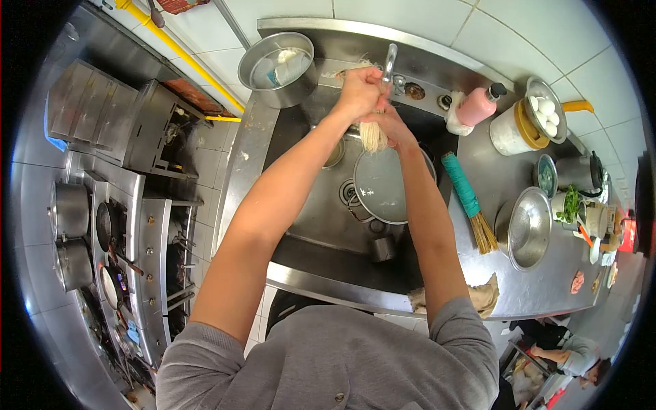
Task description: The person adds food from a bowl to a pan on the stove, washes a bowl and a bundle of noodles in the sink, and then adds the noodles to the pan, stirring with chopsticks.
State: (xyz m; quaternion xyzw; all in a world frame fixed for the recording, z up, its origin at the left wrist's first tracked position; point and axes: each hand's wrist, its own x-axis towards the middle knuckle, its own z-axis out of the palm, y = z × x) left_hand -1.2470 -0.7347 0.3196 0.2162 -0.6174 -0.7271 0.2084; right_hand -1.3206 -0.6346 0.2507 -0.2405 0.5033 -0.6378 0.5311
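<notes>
From my remote seat I go through the vessels first. A steel bowl (277, 68) sits on the back left corner of the sink (307, 225), with a little water and something white in it. Down in the sink lies a wide round pan (383, 188) holding cloudy water. A smaller bowl (335, 154) is just beside its left edge, and a small metal cup (384, 249) stands near the front wall. On the counter (506, 287) to the right I see an empty steel colander (529, 229). A bowl of white eggs (547, 115) rests on a white tub (509, 133), and a pink bottle (478, 106) stands near the tub. Further right is a small container of green herbs (567, 205). On the stove at far left stand two steel pots (72, 212).

The bundle of noodles (372, 137) hangs under the tap (389, 61), above the back rim of the pan. It is pale cream, with thin strands gathered tight at the top and falling loose and straight below.

The left hand (359, 92) is fisted around the top of the bundle, right against the tap. The right hand (393, 126) is closed on the strands just beneath it, so the two hands touch. A broom-like brush with a teal handle (468, 198) lies on the counter between the sink and the colander.
</notes>
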